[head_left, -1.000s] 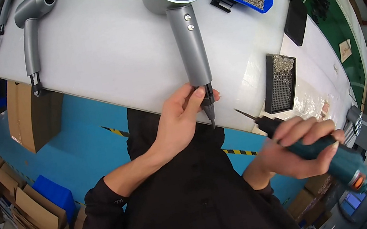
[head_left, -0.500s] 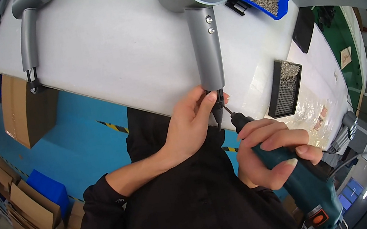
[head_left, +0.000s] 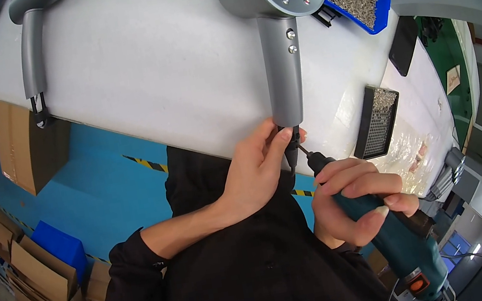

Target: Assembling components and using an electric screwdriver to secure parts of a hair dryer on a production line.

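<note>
A grey hair dryer (head_left: 283, 68) lies on the white table, its round head away from me and its handle toward me. My left hand (head_left: 256, 164) pinches the black cord end (head_left: 292, 147) at the bottom of that handle. In my right hand (head_left: 362, 197) is a dark green electric screwdriver (head_left: 395, 246), gripped around its body. Its thin bit points up and left and meets the black cord end beside my left fingertips. The exact contact point is too small to make out.
A second grey hair dryer (head_left: 33, 54) lies at the far left. Blue bin (head_left: 383, 8) of screws, black screw tray (head_left: 372, 145) and black phone-like slab (head_left: 403, 46) sit to the right. A cardboard box (head_left: 32, 146) stands on the blue floor, left of the table edge.
The hair dryer and table items sit slightly lower and further right in the picture. The screwdriver bit stays at the cord end; both hands keep their holds.
</note>
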The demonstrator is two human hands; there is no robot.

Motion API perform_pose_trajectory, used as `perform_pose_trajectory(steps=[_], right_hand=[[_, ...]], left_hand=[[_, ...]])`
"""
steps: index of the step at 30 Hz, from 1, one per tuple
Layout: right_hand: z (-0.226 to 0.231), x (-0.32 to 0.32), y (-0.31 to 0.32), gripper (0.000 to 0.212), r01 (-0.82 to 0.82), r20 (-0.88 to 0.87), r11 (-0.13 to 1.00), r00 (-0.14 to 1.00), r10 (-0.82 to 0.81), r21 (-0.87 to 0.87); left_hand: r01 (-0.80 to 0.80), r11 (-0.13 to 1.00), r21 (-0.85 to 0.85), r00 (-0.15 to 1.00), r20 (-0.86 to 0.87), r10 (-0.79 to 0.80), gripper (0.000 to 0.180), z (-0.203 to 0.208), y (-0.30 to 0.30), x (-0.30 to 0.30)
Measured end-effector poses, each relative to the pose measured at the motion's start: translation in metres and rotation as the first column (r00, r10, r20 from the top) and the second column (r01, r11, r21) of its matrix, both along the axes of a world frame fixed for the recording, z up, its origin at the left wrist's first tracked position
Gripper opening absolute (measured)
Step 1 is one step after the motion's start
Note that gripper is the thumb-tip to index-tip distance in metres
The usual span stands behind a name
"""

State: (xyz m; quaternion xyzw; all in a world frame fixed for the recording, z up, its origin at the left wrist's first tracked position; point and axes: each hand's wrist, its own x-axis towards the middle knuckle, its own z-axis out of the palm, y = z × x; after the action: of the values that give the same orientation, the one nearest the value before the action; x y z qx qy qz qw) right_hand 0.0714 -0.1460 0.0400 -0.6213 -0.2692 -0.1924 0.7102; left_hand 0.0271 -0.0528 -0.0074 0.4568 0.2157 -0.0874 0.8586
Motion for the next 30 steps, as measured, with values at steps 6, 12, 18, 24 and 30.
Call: perform_pose_trajectory(steps=[6,12,18,24,30], right_hand=[[0.007,0.003,-0.007,0.027,-0.013,-0.067,1.0,0.998,0.011,-0.02],[0.019,-0.004,-0.026,0.051,-0.126,-0.082,0.944,0.984,0.158,0.305],[0.082,-0.007,-0.041,0.062,-0.434,0.014,0.766,0.874,0.486,0.474],[0.097,-0.005,-0.047,0.058,-0.452,0.029,0.519,0.773,0.633,0.725],[0.063,-0.026,-0.065,0.016,-0.598,-0.126,0.472,0.527,0.841,0.648]], left_hand=[[-0.018,0.999,0.049,1.0,-0.006,0.019,0.024,0.001,-0.004,-0.001],[0.014,1.0,0.014,0.999,0.03,-0.014,0.027,0.009,-0.008,0.0],[0.128,0.985,0.116,0.992,-0.009,-0.128,0.031,0.009,0.008,0.004],[0.38,0.7,0.605,0.925,-0.261,-0.278,0.031,0.031,0.03,0.012],[0.336,0.726,0.599,0.942,-0.224,-0.251,0.027,0.022,0.034,0.007]])
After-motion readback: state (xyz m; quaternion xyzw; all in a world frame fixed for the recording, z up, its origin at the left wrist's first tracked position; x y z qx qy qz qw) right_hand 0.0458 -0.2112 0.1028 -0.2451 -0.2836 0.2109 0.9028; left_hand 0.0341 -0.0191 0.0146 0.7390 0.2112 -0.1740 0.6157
